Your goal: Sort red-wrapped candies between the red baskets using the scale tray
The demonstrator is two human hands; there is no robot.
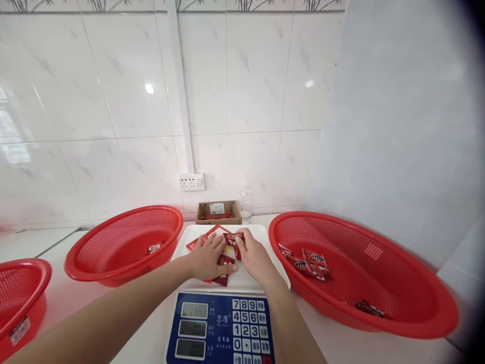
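A white and blue electronic scale [222,323] stands in front of me, with several red packets [222,277] lying on its white pan [257,233]. My left hand [206,260] rests on the packets, fingers laid over them. My right hand [254,255] pinches one red packet [233,241] and holds it just above the pan. The two hands nearly touch over the middle of the pan.
A red mesh basket [125,245] at the left holds one packet [154,247]. A larger red basket [364,275] at the right holds several packets [306,263]. Another red basket [20,293] is at the far left. A small cardboard box [219,212], a wall socket [191,181] and a clear bottle [245,206] sit behind.
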